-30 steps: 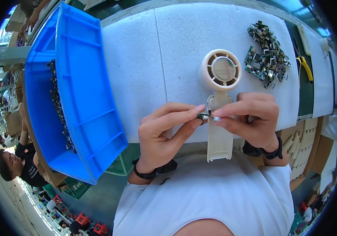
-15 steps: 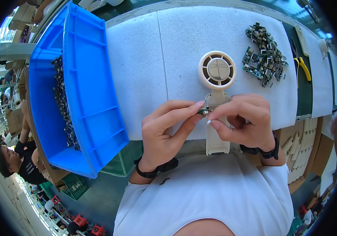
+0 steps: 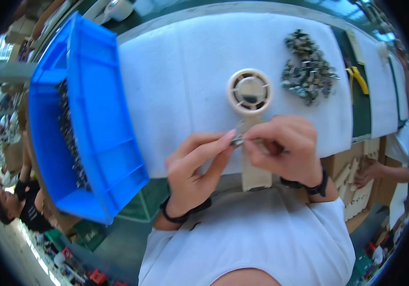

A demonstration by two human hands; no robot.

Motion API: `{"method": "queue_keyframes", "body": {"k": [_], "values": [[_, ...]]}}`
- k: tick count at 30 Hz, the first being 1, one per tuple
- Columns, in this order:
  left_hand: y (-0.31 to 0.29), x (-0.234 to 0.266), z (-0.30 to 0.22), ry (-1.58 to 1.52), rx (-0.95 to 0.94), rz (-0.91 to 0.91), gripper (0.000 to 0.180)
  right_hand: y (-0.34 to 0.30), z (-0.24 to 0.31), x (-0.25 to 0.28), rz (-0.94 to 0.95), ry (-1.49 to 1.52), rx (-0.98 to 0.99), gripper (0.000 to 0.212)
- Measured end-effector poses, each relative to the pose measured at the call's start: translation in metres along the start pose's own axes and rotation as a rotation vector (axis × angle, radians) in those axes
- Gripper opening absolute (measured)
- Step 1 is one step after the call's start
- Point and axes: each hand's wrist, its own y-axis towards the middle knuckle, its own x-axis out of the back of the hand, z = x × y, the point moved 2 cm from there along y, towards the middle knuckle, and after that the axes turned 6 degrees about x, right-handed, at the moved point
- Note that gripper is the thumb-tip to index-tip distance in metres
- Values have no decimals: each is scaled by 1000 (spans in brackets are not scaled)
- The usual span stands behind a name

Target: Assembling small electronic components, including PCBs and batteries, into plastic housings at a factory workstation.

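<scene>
A small green circuit board (image 3: 237, 141) is pinched between the thumb and fingertips of my left hand (image 3: 196, 167). My right hand (image 3: 286, 148) is closed in a pinch against the board's right side; what sits between its fingertips is too small and blurred to make out. Beneath both hands lies a cream handheld fan, its round slotted head (image 3: 251, 86) pointing away from me. The fan's opened handle (image 3: 256, 176) reaches toward my body, its upper part partly hidden by my right fingers.
At left a tilted blue bin (image 3: 97, 105) holds many small boards. A pile of circuit boards (image 3: 309, 71) lies far right on the white foam sheet (image 3: 157, 95), with yellow-handled pliers (image 3: 358, 80) beyond. Another person's hand (image 3: 369, 172) reaches into a carton of cream parts (image 3: 355, 205).
The whole view has shifted slightly, with the table things sitting further left. My right fingertips have closed in on the board. Another person's hand has come into the carton at right.
</scene>
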Motion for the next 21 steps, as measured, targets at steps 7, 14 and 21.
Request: {"method": "queue_keyframes", "body": {"k": [7,14,21], "values": [[-10,1,-2,132,-74,-111,32,0,0,-5,-76,-71,179,23],[-22,-12,-4,338,-200,-213,36,-4,6,-11,-73,-42,178,24],[-25,-17,-5,392,-224,-221,38,-4,8,-13,-90,-14,132,23]]}}
